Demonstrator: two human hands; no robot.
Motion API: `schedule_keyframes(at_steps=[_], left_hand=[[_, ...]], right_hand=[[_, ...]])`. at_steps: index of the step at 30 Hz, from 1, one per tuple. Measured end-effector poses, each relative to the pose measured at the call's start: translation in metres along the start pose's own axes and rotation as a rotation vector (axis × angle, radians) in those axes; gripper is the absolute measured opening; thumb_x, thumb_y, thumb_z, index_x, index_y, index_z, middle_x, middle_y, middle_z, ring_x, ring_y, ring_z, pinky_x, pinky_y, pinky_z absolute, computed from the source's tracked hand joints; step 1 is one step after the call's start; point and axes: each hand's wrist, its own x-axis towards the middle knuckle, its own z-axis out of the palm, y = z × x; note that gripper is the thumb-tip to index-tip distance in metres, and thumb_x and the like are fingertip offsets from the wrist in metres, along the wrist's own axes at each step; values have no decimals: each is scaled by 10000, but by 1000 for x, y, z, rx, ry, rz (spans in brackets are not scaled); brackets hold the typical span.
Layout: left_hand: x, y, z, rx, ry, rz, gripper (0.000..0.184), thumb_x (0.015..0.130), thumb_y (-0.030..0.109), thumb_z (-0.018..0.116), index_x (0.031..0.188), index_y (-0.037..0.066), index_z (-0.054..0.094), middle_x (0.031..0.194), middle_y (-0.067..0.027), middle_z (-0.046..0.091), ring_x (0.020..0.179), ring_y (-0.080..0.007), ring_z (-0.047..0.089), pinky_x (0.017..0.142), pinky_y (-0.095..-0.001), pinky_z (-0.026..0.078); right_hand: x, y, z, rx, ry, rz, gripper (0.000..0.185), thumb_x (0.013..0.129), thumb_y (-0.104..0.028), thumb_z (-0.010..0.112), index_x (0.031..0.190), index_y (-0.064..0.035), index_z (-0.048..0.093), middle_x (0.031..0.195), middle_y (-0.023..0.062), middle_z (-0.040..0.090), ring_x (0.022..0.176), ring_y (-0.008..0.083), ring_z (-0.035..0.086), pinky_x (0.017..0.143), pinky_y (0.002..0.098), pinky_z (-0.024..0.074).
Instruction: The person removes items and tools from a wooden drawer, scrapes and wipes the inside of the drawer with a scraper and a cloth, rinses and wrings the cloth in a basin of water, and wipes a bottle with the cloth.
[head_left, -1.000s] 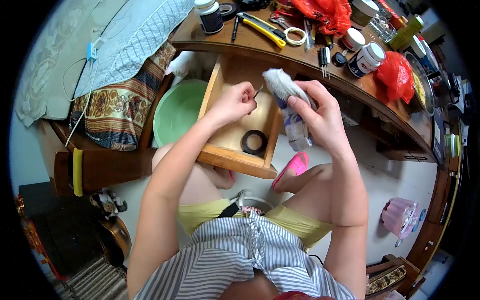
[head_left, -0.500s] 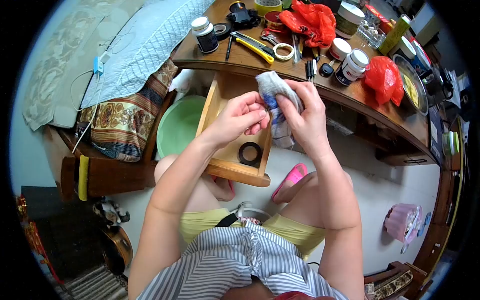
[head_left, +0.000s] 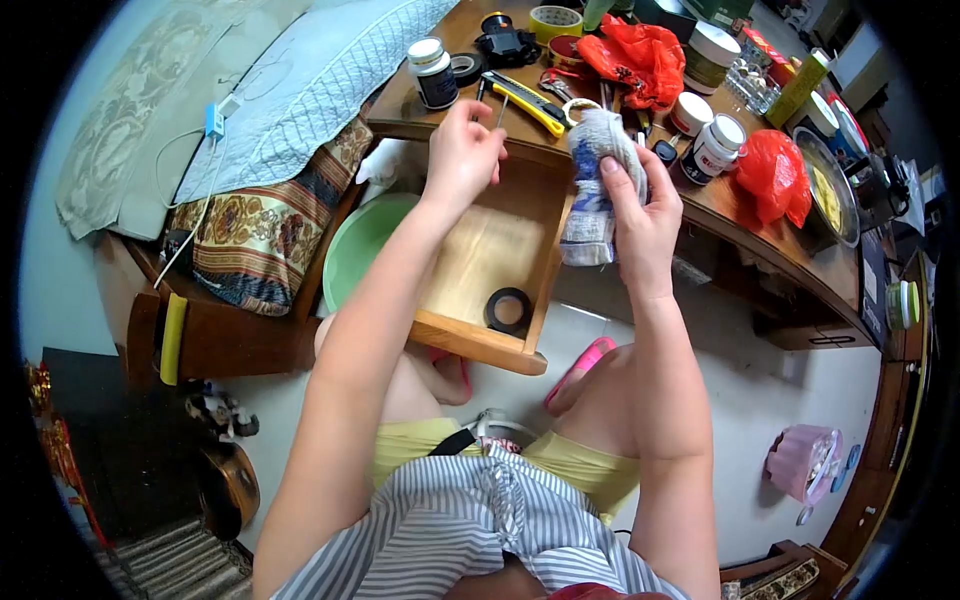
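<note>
Our right hand (head_left: 648, 215) has a white and blue cloth (head_left: 592, 195), with the thumb on top and the fingers closed around it. The cloth is up by the right side of the open drawer (head_left: 480, 260), and its top reaches the edge of the brown surface (head_left: 395, 106). Our left hand (head_left: 465, 155) is up over the back of the drawer. Its fingers are pinched shut on a thin stick (head_left: 503, 111), which is near the yellow knife (head_left: 537, 110). We have a black roll of tape (head_left: 493, 311) lying flat inside the drawer, near the front. A green tub (head_left: 350, 250) is just left of the drawer.
</note>
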Motion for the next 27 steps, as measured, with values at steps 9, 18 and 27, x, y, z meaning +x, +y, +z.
schedule_keyframes(at_steps=[9,18,27], left_hand=[[53,-8,24,690,256,247,209,806,263,689,831,61,638,739,-164,662,738,-354,649,659,-463,507],[-47,-32,9,549,-427,148,152,787,232,645,870,104,647,827,-122,685,786,-325,657,703,-439,524],[-91,-78,22,946,-894,121,338,779,266,681,1008,39,581,873,-193,645,846,-370,630,759,-434,495]], right_hand=[[1,0,-2,138,-84,157,274,879,-146,653,1091,23,615,946,48,640,837,105,586,749,240,468],[-2,-14,-13,431,-340,512,301,894,-182,629,1140,-11,601,931,24,650,784,68,599,682,218,483],[-3,-17,-14,556,-319,607,389,896,-227,574,1212,-3,541,949,54,645,794,109,618,684,244,511]])
